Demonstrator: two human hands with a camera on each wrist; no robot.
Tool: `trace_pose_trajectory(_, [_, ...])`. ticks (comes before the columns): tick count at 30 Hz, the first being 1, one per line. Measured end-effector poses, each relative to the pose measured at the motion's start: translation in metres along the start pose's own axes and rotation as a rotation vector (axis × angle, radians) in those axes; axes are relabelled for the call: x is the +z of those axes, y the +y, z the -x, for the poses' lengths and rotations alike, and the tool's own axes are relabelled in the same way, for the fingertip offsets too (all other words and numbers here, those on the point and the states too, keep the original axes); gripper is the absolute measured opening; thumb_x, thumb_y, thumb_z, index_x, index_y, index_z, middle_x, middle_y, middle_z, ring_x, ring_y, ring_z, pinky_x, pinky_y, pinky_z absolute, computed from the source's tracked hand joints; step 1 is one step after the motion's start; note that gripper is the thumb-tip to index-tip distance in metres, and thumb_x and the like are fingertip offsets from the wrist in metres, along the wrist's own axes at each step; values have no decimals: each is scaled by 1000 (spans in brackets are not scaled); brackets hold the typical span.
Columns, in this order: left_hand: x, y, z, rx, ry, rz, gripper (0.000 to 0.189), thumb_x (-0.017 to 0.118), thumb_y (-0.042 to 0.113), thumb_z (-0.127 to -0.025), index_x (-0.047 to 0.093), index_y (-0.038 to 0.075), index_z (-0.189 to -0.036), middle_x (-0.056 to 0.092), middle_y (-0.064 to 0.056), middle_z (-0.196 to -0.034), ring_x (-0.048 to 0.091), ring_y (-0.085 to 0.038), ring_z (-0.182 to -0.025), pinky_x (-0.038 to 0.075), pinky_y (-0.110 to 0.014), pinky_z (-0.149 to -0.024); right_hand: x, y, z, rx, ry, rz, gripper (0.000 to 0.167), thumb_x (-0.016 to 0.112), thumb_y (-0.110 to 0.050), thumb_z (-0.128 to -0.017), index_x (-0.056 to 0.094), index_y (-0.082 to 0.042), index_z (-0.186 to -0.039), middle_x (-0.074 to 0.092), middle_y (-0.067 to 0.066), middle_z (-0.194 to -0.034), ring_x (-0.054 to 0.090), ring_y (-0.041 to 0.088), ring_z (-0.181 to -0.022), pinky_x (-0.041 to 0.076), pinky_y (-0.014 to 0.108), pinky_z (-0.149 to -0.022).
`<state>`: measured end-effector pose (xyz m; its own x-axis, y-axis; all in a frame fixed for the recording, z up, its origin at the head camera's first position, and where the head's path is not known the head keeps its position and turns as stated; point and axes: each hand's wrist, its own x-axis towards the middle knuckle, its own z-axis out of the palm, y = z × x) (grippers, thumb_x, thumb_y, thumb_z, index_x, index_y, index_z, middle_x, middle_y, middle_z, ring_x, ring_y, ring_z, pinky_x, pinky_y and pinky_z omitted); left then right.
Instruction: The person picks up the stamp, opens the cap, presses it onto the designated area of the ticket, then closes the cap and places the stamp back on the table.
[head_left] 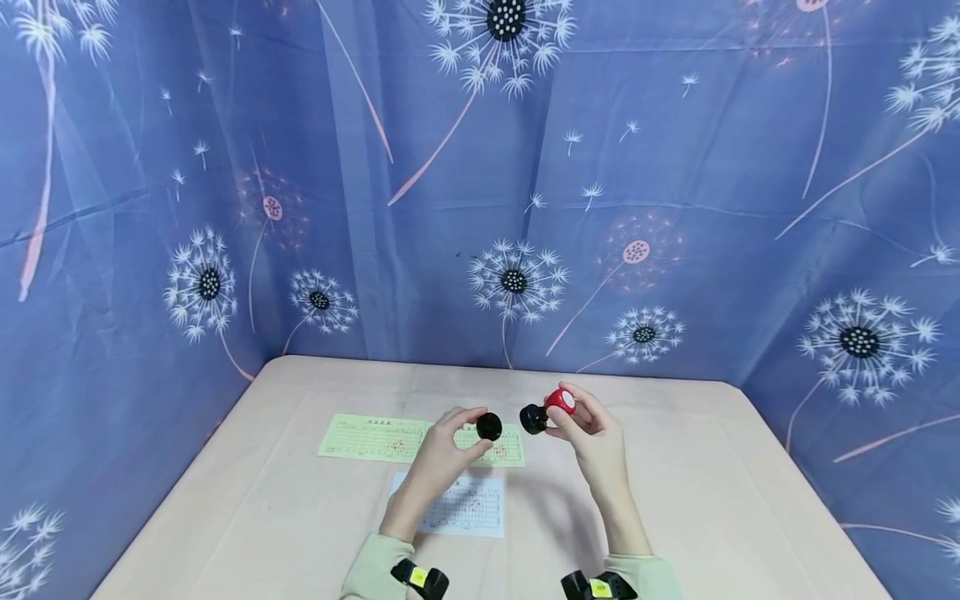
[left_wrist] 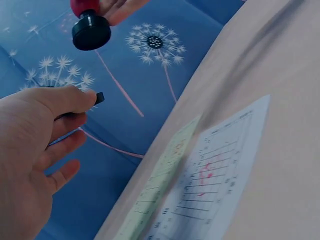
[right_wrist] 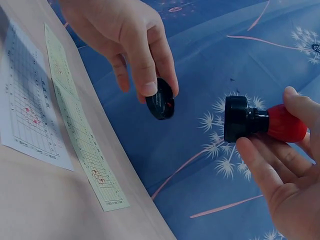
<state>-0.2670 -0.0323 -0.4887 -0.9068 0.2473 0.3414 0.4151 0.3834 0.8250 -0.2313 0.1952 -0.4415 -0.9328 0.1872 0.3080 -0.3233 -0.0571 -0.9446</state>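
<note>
My right hand [head_left: 600,433] grips a rubber stamp [right_wrist: 287,123] by its red, rounded handle, the black round head pointing left toward the other hand. Between thumb and fingers, my left hand [head_left: 442,458] pinches a round black stamp cap [right_wrist: 160,99], whose hollow side partly shows in the right wrist view. Both are held up above the table, with a gap between cap and stamp head. In the left wrist view the cap is mostly hidden behind the thumb, and the stamp shows at the top.
A long green printed form [head_left: 367,435] with red stamp marks lies on the beige table [head_left: 712,500]. Nearer me is a white form [head_left: 480,512], also marked in red, partly behind my left forearm. A blue dandelion-patterned curtain [head_left: 450,317] hangs around the table's back and sides.
</note>
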Motion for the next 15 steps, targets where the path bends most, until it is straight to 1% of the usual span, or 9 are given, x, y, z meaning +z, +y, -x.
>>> trace_pose_trajectory(7, [-9,6,-1,22,41,-29,49,79,20,-86,63,16,-132,67,4,-101,64,-18,-100,52,-51,-96,1,0,0,-26,-28,-17,46,73,-1,-88,58,3,-131,75,1,-103,73,13,-93,63,37,-78])
trace_pose_trajectory(11, [-8,7,-1,45,28,-45,48,78,21,-87,63,15,-132,67,4,-98,64,-16,-96,53,-50,-93,0,2,0,-40,-48,-15,44,72,-2,-89,59,1,-130,74,-1,-103,73,12,-94,63,37,-79])
trace_pose_trajectory(15, [-6,8,-1,61,19,-61,48,78,21,-87,63,14,-132,66,6,-95,64,-14,-93,55,-47,-92,0,3,0,-49,-47,-18,43,72,-2,-89,59,1,-130,74,-1,-103,73,12,-94,63,36,-78])
